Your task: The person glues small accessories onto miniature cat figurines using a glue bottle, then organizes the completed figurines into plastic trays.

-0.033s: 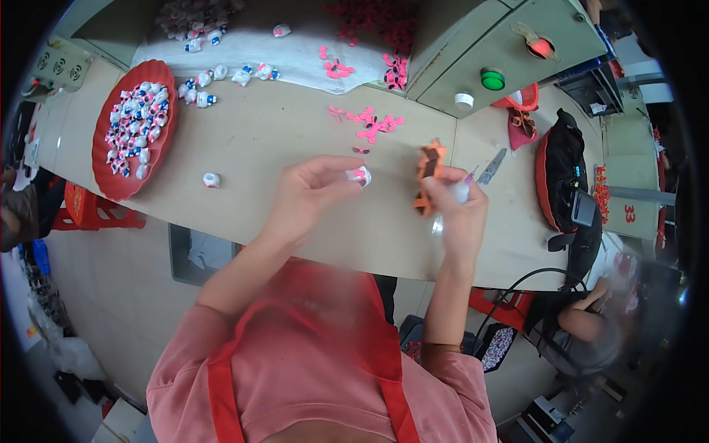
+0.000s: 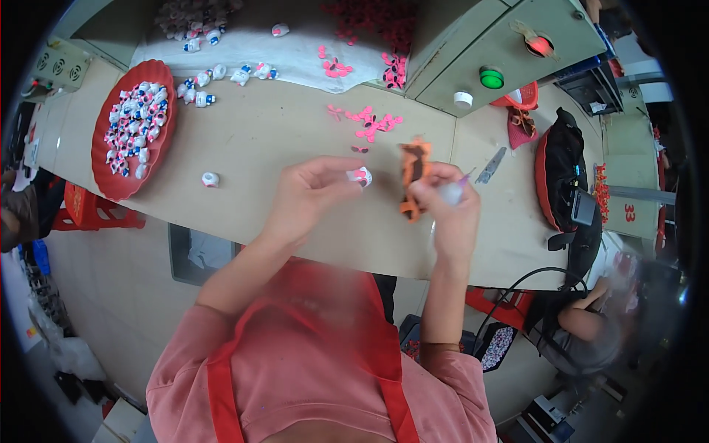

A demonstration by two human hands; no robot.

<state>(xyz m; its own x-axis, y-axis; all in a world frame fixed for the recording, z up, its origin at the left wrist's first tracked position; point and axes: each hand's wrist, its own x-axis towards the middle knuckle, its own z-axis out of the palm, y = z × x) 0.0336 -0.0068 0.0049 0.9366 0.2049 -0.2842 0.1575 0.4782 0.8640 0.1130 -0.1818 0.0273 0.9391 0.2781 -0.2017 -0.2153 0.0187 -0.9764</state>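
Observation:
My left hand (image 2: 314, 184) pinches a small white toy figure part (image 2: 361, 176) with pink and dark marks between thumb and fingertips. To its right, my right hand (image 2: 449, 203) is closed on an orange and dark-brown strip-like piece (image 2: 413, 177), held upright over the table. The same hand also has a small whitish bottle with a thin purple tip (image 2: 452, 193) tucked in it. Just beyond my hands lies a loose group of small pink pieces (image 2: 369, 122), with a single pink and dark piece (image 2: 360, 149) nearer. A lone white part (image 2: 210, 179) rests left of my left hand.
A red scalloped tray (image 2: 98, 148) heaped with white, blue and pink figures stands at the left. More figures (image 2: 203, 99) lie beside it. At the right are a grey blade (image 2: 490, 165), a black bag (image 2: 565, 170) and a green-grey cabinet (image 2: 473, 55) with a green button.
My right hand has shifted left, bringing the orange and brown piece and the bottle closer to the white part. My left hand stays in place.

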